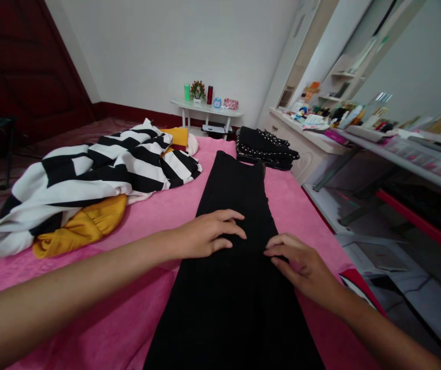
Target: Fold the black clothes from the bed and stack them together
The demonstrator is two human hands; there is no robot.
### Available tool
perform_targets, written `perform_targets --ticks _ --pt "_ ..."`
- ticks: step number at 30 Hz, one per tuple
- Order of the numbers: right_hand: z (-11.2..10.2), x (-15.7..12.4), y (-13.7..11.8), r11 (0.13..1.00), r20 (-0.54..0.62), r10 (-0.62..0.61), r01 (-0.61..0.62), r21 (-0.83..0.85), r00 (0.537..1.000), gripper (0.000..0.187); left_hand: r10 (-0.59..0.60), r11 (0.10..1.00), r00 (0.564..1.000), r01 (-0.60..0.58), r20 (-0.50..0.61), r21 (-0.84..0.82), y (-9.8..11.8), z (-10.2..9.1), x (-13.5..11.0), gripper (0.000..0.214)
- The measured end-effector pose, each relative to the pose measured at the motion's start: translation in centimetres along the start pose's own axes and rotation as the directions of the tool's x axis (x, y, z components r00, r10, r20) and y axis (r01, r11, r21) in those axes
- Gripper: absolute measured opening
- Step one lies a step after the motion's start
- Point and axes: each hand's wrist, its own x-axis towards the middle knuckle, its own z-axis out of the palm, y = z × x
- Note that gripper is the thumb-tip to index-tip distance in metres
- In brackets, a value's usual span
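Observation:
A long black garment [230,308] lies flat and lengthwise on a pink bed cover [147,221]; it looks like trousers, though its full shape runs out of view at the bottom. My left hand [208,234] rests on top of it, palm down, with the fingers apart. At the garment's right edge is my right hand [301,262], its fingers bent and the thumb close to them, pinching the cloth there.
To the left lie a heaped black-and-white garment [100,169] and mustard-yellow cloth [85,226]. A stack of folded dark clothes [264,146] sits at the far right of the bed. Beyond are a small white table [207,106] and a cluttered dresser [313,133].

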Motion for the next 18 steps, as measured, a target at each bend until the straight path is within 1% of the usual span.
perform_targets --ticks 2,3,5,7,8,10,11,13,15,16,18 --pt "0.1 -0.2 -1.3 0.999 0.044 0.020 -0.022 0.039 0.999 0.016 0.063 0.996 0.993 -0.057 0.102 -0.069 1.8 0.6 0.5 0.046" --pt "0.1 -0.2 -1.8 0.998 0.070 0.027 -0.031 0.055 0.997 0.015 0.093 0.993 0.985 -0.082 0.145 -0.086 2.4 1.1 0.8 0.047" --pt "0.3 -0.4 -2.9 0.996 0.115 0.044 -0.052 0.068 0.992 0.014 0.140 0.988 0.967 -0.121 0.214 -0.101 2.8 1.8 1.4 0.042" --pt "0.5 -0.7 -3.7 0.994 0.162 0.073 -0.084 0.067 0.984 0.014 0.163 0.980 0.953 -0.127 0.254 -0.150 2.3 2.2 1.8 0.032" --pt "0.6 -0.8 -3.9 0.992 0.190 0.093 -0.107 0.064 0.977 0.014 0.161 0.974 0.951 -0.109 0.265 -0.201 1.8 2.2 2.0 0.026" --pt "0.9 -1.1 -4.4 0.983 0.237 0.156 -0.174 0.056 0.959 0.009 0.113 0.933 0.956 -0.008 0.272 -0.361 0.6 1.8 2.0 0.012" --pt "1.0 -1.3 -4.6 0.976 0.256 0.193 -0.213 0.054 0.947 0.007 0.068 0.888 0.964 0.058 0.257 -0.456 0.0 1.4 1.9 0.003" --pt "1.4 -1.7 -5.1 0.958 0.278 0.263 -0.285 0.041 0.924 0.009 -0.046 0.763 0.982 0.154 0.184 -0.628 -1.0 0.7 1.4 0.016" --pt "1.9 -1.9 -5.6 0.947 0.272 0.305 -0.322 0.019 0.913 0.008 -0.145 0.653 0.987 0.150 0.072 -0.742 -1.6 0.2 0.8 0.028" --pt "2.3 -2.0 -5.8 0.947 0.263 0.306 -0.320 0.013 0.915 0.006 -0.180 0.619 0.983 0.130 0.022 -0.774 -1.6 0.0 0.6 0.031" --pt "2.9 -2.0 -6.0 0.953 0.237 0.289 -0.302 0.021 0.927 0.003 -0.229 0.577 0.973 0.104 -0.038 -0.810 -1.1 -0.2 0.3 0.034"
